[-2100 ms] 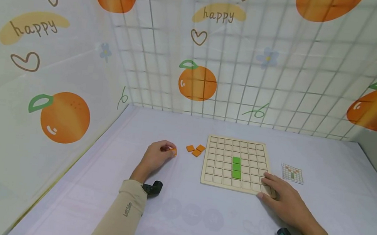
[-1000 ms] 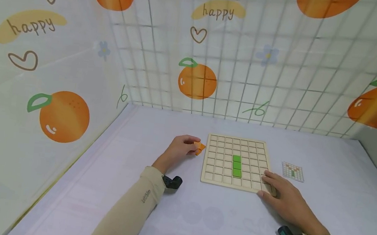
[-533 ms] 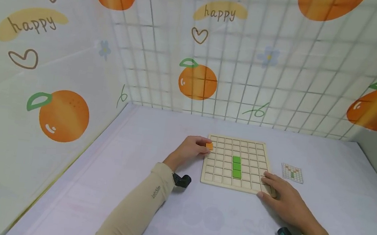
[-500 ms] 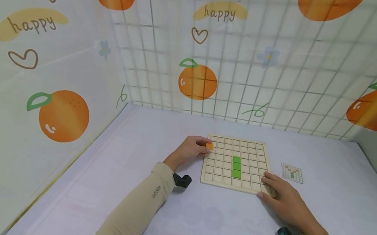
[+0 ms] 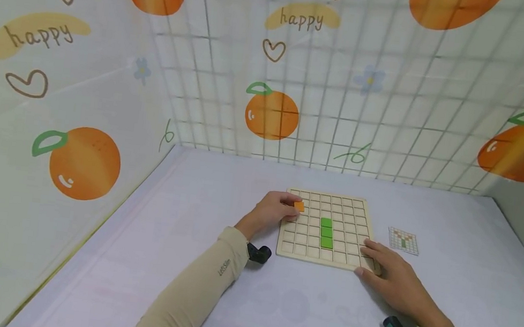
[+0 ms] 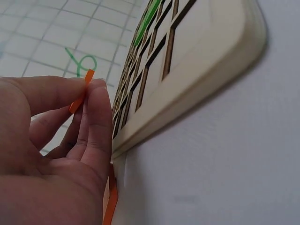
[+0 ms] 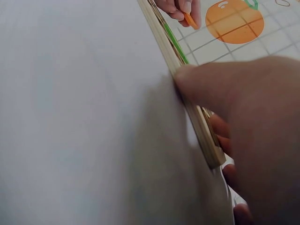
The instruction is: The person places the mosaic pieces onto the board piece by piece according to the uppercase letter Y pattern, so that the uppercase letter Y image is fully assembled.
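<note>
My left hand [image 5: 268,208] pinches a small square orange tile [image 5: 299,206] between thumb and fingertips, over the left side of a wooden grid board [image 5: 301,248]. In the left wrist view the pinched tile [image 6: 82,91] is seen edge-on, above the level of the board's rim [image 6: 187,101]. Green tiles [image 5: 326,233] form a short column in the board's middle. At the near right corner rests my right hand [image 5: 395,286], its thumb against the front edge and its fingers lying over the right side. Another orange tile [image 6: 110,199] lies on the table beneath my left hand, hidden in the head view.
A small card [image 5: 404,241] printed with a coloured grid pattern lies to the right of the board. White sheets [image 5: 212,88] printed with oranges hang at the back and sides. A pale cloth [image 5: 303,314] covers the table.
My left hand has picked up an orange tile from the loose ones and carried it rightward, from beside the board to over its left columns. The right hand keeps its place at the corner.
</note>
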### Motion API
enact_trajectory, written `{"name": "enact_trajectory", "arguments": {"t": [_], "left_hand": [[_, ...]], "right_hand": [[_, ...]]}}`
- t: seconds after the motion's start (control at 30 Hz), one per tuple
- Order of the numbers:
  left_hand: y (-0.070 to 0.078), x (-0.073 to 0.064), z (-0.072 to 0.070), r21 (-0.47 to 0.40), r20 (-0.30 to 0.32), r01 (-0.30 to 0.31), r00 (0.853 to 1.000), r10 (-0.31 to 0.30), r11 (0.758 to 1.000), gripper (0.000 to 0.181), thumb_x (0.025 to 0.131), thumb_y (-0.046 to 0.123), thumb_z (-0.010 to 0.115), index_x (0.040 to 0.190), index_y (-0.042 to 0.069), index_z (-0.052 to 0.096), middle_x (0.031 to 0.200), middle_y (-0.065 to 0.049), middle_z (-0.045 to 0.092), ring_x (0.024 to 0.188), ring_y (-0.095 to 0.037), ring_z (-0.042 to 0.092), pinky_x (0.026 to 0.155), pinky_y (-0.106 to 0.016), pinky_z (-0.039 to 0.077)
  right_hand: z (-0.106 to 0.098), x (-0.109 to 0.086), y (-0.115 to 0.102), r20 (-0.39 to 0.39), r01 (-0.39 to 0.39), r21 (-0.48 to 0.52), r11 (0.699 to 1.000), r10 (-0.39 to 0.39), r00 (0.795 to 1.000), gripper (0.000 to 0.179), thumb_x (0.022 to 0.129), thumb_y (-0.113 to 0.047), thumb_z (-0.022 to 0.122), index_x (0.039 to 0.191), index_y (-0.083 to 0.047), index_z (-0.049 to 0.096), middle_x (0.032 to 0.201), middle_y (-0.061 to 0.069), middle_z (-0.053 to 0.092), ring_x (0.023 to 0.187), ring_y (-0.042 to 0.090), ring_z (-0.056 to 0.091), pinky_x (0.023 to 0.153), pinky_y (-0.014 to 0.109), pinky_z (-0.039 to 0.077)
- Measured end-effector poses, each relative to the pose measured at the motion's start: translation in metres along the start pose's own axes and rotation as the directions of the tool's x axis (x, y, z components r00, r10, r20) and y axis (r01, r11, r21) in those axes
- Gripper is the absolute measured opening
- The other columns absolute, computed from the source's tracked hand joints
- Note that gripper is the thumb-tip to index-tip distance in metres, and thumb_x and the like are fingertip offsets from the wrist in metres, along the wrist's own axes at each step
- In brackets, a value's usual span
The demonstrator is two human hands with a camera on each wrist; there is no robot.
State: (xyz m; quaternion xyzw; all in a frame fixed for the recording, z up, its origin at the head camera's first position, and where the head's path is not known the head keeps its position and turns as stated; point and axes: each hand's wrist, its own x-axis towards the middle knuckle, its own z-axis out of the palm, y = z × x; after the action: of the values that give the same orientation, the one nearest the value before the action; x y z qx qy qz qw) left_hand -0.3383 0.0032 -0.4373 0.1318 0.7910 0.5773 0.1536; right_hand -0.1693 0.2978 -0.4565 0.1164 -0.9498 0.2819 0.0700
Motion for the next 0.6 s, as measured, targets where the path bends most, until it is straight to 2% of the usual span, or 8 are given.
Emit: {"name": "enact_trajectory", "arguments": {"t": [0.13,0.17,0.2,0.27,0.6], "left_hand": [[0.001,0.002,0.002,-0.011,0.014,-0.006,1.0,0.006,1.0,0.034,0.09,0.01,0.075,0.124,0.014,0.071,0.102,-0.001,0.069,0.083,-0.011,0.065,0.096,-0.034,0.047],[0.0,0.003,0.003,-0.006,0.017,-0.008,1.0,0.008,1.0,0.034,0.09,0.009,0.074,0.124,0.013,0.07,0.102,-0.001,0.069,0.084,-0.011,0.065,0.093,-0.03,0.048],[0.0,0.003,0.003,-0.004,0.019,-0.01,1.0,0.01,1.0,0.034,0.091,0.008,0.074,0.124,0.013,0.07,0.103,-0.001,0.068,0.084,-0.011,0.064,0.084,-0.028,0.052],[0.001,0.003,0.004,0.011,0.016,-0.008,1.0,0.008,1.0,0.034,0.091,0.009,0.075,0.124,0.013,0.071,0.102,-0.002,0.067,0.086,-0.011,0.063,0.079,-0.024,0.052],[0.008,0.007,0.013,0.049,0.033,-0.052,0.998,0.051,0.997,0.033,0.089,0.008,0.076,0.121,0.013,0.072,0.102,-0.002,0.064,0.089,-0.014,0.062,0.077,-0.026,0.054]], "right_hand": [[0.0,0.0,0.0,-0.005,0.008,-0.008,1.0,-0.008,1.0,0.065,0.093,-0.043,0.07,0.14,-0.001,0.056,0.152,0.017,0.044,0.139,0.046,0.034,0.105,0.065,0.029],[0.0,0.0,0.0,-0.007,0.009,-0.011,1.0,-0.009,1.0,0.065,0.093,-0.044,0.07,0.14,-0.002,0.056,0.152,0.017,0.045,0.138,0.046,0.035,0.105,0.065,0.029],[0.0,0.0,0.0,-0.006,0.009,-0.01,1.0,-0.009,1.0,0.065,0.093,-0.044,0.07,0.14,-0.002,0.056,0.152,0.017,0.044,0.139,0.046,0.035,0.105,0.065,0.029],[0.0,0.0,0.0,-0.002,0.009,-0.008,1.0,-0.009,1.0,0.065,0.093,-0.044,0.07,0.14,-0.002,0.056,0.152,0.017,0.044,0.138,0.046,0.035,0.105,0.065,0.029],[0.0,0.0,-0.002,0.009,-0.015,-0.01,1.0,0.015,1.0,0.066,0.094,-0.046,0.069,0.141,-0.003,0.056,0.153,0.016,0.043,0.139,0.046,0.034,0.106,0.065,0.028]]}}
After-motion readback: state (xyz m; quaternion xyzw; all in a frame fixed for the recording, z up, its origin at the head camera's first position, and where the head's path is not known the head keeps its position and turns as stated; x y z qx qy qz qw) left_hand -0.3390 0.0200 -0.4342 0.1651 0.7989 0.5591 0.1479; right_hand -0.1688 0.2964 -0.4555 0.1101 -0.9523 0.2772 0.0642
